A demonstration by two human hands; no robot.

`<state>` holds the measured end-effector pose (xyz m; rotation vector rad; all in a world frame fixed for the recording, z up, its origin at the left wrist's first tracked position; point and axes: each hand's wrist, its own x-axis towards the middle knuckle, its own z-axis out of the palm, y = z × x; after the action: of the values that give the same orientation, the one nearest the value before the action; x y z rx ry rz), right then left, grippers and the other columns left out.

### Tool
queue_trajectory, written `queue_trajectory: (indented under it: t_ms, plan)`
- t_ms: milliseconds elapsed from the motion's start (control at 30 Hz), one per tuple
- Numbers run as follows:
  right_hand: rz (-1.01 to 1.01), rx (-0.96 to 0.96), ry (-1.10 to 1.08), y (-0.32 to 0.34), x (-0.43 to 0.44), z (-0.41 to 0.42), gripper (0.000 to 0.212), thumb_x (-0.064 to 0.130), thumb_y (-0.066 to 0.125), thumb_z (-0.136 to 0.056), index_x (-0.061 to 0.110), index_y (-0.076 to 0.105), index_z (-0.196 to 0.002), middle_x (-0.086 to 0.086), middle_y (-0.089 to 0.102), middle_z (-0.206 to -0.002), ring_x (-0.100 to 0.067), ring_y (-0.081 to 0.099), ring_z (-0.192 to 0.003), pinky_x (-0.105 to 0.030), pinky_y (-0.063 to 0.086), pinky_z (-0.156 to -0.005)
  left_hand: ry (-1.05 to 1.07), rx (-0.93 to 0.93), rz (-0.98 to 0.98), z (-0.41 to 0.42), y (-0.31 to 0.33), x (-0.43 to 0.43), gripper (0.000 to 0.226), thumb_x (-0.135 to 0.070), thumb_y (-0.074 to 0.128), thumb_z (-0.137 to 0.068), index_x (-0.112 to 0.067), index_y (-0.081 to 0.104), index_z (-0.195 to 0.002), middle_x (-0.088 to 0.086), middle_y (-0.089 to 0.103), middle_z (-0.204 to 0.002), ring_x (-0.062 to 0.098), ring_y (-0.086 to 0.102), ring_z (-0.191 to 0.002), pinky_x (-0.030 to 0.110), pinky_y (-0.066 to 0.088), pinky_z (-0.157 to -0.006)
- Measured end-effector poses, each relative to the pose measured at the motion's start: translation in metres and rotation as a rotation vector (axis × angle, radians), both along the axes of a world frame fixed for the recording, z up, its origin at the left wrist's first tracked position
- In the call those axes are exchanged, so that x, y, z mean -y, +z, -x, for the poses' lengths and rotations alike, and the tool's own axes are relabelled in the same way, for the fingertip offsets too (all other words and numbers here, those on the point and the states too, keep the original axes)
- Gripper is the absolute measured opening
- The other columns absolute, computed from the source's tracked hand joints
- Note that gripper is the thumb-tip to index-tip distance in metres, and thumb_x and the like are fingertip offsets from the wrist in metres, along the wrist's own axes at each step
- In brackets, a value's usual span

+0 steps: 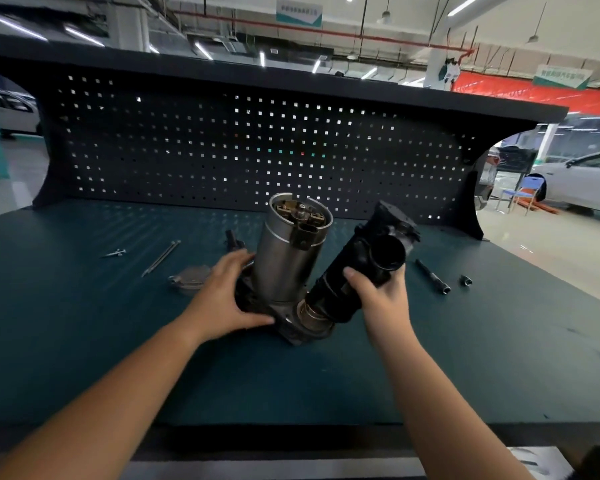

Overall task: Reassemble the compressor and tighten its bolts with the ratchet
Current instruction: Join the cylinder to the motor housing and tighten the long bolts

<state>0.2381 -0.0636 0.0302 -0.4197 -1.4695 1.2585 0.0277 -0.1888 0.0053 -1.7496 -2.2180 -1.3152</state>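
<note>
The compressor (284, 289) stands partly built near the middle of the dark green bench (291, 375), a little toward its back edge. It is a silver metal motor cylinder (288, 244) upright on a black cast base (291, 329). The left hand (227, 292) curls round the left side of that base with the thumb along its near face, seemingly to pin it so it cannot skid.

The right hand (378, 296) is wrapped round a black ribbed cylinder housing (368, 258). The housing is held tilted toward the right back corner, and its lower end meets a dull brass-coloured sleeve (312, 315) rising from the base. I judge the tilt follows the sleeve's angle so the housing can slide on straight. Whether it is fully seated I cannot tell.

Loose parts lie clear of the work. Two long silver bolts (160, 258) and a round grey metal cover plate (187, 280) are toward the left edge. A black extension bar (432, 275) and a small black socket (466, 279) are toward the right. From that, bolting looks not yet begun.
</note>
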Motion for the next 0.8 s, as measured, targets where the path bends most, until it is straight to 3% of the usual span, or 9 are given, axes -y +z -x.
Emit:
queue_trajectory:
  t_ms: [100, 200, 300, 567, 800]
  plan:
    - [-0.063, 0.047, 0.019, -0.001, -0.002, 0.009, 0.046, 0.015, 0.077, -0.068, 0.031, 0.047, -0.100, 0.028, 0.068, -0.089, 0.008, 0.064, -0.085, -0.007, 0.048, -0.068, 0.055, -0.018, -0.059, -0.004, -0.013, -0.011, 0.093, -0.042, 0.087, -0.055, -0.014, 0.045, -0.133, -0.002, 0.044, -0.125, 0.017, 0.044, -0.120, 0.023, 0.032, -0.098]
    - [-0.102, 0.096, 0.018, -0.006, -0.005, 0.015, 0.045, 0.003, 0.076, -0.075, 0.028, 0.045, -0.097, 0.027, 0.067, -0.084, 0.011, 0.063, -0.080, -0.006, 0.047, -0.068, 0.114, -0.065, -0.095, -0.008, -0.014, -0.012, 0.089, -0.042, 0.087, -0.055, -0.012, 0.049, -0.129, 0.003, 0.050, -0.121, 0.016, 0.047, -0.113, 0.023, 0.035, -0.093]
    - [-0.122, 0.138, 0.005, -0.007, -0.004, 0.018, 0.044, 0.021, 0.076, -0.065, 0.030, 0.045, -0.095, 0.020, 0.066, -0.087, 0.008, 0.062, -0.082, -0.011, 0.049, -0.075, 0.165, -0.090, -0.101, -0.015, -0.013, -0.010, 0.092, -0.043, 0.087, -0.055, -0.010, 0.048, -0.132, 0.007, 0.050, -0.122, 0.021, 0.048, -0.116, 0.027, 0.036, -0.095]
    - [-0.201, 0.189, 0.042, -0.015, -0.017, 0.019, 0.049, 0.023, 0.075, -0.065, 0.031, 0.042, -0.101, 0.032, 0.065, -0.092, 0.012, 0.061, -0.087, -0.007, 0.046, -0.074, 0.293, -0.175, -0.084, -0.027, -0.010, -0.006, 0.093, -0.056, 0.081, -0.056, -0.012, 0.047, -0.131, 0.004, 0.047, -0.121, 0.022, 0.050, -0.112, 0.031, 0.043, -0.084]
    - [-0.166, 0.181, 0.040, -0.019, -0.031, 0.017, 0.051, 0.028, 0.075, -0.064, 0.035, 0.048, -0.106, 0.035, 0.065, -0.094, 0.017, 0.060, -0.087, -0.002, 0.044, -0.069, 0.287, -0.181, -0.084, -0.029, -0.011, -0.004, 0.094, -0.055, 0.080, -0.058, -0.009, 0.046, -0.133, 0.006, 0.046, -0.126, 0.025, 0.051, -0.113, 0.034, 0.044, -0.087]
